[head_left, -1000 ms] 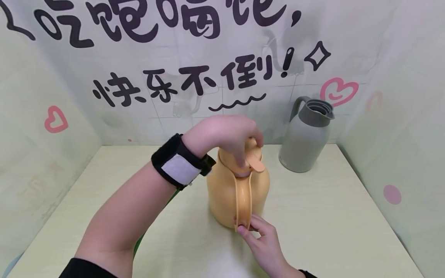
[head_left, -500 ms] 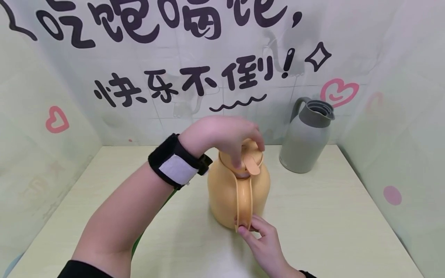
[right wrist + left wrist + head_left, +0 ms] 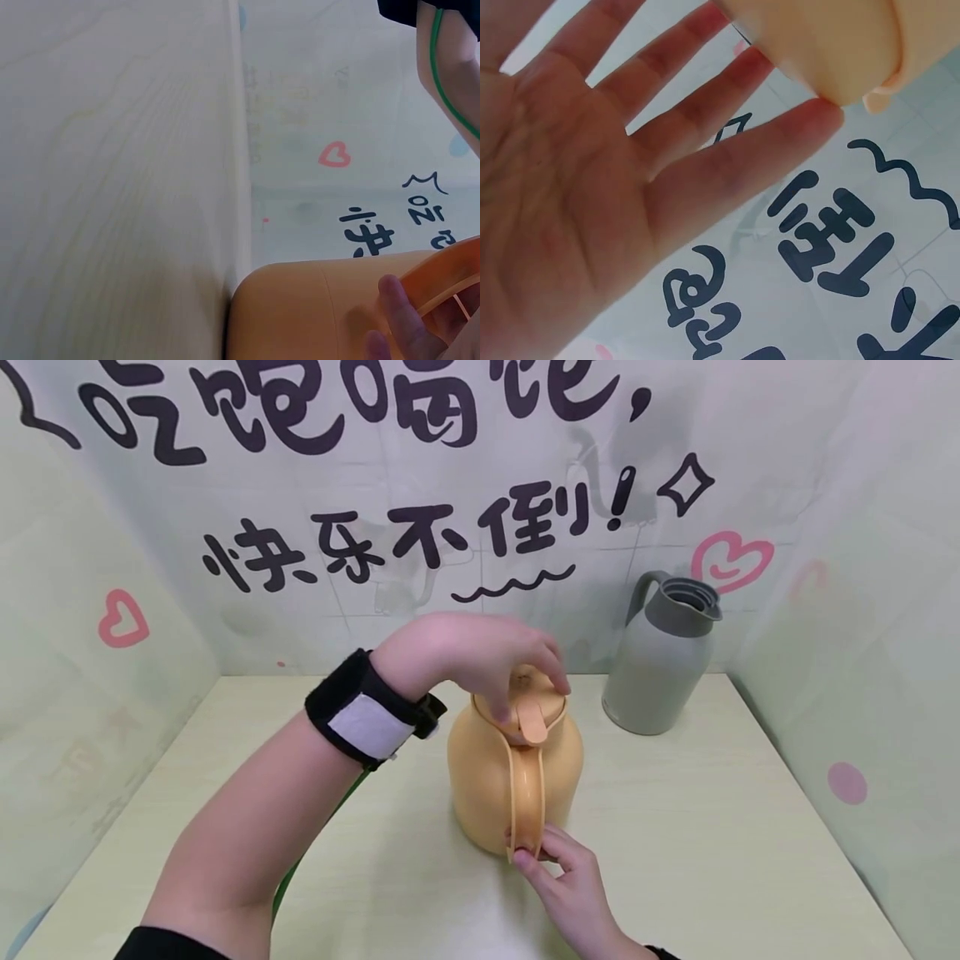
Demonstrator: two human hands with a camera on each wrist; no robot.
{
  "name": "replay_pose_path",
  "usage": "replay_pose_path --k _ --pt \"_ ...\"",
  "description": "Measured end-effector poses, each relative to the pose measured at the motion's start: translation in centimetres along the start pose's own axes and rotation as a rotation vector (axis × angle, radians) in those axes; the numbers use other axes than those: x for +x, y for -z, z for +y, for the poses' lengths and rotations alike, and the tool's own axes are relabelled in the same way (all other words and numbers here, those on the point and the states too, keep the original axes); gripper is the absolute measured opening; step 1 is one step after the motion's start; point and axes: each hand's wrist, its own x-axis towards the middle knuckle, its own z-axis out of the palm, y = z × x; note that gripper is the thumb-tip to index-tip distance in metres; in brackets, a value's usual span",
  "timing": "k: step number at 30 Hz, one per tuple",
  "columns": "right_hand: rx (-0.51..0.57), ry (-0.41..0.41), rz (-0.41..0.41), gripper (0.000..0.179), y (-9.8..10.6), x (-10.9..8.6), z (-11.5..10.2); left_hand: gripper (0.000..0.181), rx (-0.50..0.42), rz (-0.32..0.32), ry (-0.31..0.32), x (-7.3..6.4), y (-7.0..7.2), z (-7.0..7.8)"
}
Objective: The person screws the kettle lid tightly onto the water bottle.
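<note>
A peach-orange thermos jug [image 3: 480, 777] stands upright mid-table, its handle [image 3: 527, 793] facing me. My left hand [image 3: 472, 652] reaches over the top and grips the jug's round lid [image 3: 551, 697] between thumb and fingers. From the lid a small tab [image 3: 533, 724] points forward, nearly in line with the handle. In the left wrist view, the fingertips of the left hand [image 3: 622, 172] touch the side of the lid [image 3: 840, 45]. Low on the handle, my right hand [image 3: 573, 881] pinches its end. The right wrist view has the right hand [image 3: 409, 322] beside the jug body [image 3: 289, 307].
A grey thermos jug [image 3: 656, 668] with an uncovered mouth stands upright at the back right of the pale wooden table [image 3: 712, 835]. White printed wall sheets [image 3: 405, 485] enclose the back and both sides. A green cord [image 3: 315, 835] runs along the left forearm.
My left hand has turned the lid clockwise as seen from above, so its tab swings left toward the handle. The left wrist has shifted slightly left. The right hand and jug body stay put.
</note>
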Motion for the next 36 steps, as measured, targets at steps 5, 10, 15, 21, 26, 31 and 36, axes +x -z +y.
replay_pose_path --k 5,10,15,21,26,31,36 --pt "-0.001 0.012 -0.001 0.014 0.0 0.0 0.0 0.065 -0.04 -0.007 -0.038 -0.2 -0.1 -0.5" --pt "-0.003 0.01 0.009 0.013 0.0 0.1 -0.1 0.062 -0.141 0.003 -0.023 -0.5 0.2 -0.6" --pt "-0.002 0.0 0.006 0.011 0.0 0.1 -0.2 0.054 -0.124 0.083 0.137 -0.1 0.6 0.5" --pt "0.005 -0.006 0.003 0.011 0.1 0.1 -0.3 0.047 -0.046 0.142 0.33 0.6 0.4 1.9" --pt "0.01 0.017 0.003 0.012 0.0 0.0 -0.1 0.039 -0.069 0.153 0.407 1.1 -0.3 2.6" --pt "0.01 0.014 0.002 0.011 0.0 0.1 -0.1 0.034 -0.036 0.115 0.444 1.4 -0.6 2.6" --pt "0.007 0.007 0.0 0.01 0.0 0.1 -0.1 0.034 -0.007 0.115 0.423 1.4 -0.7 2.6"
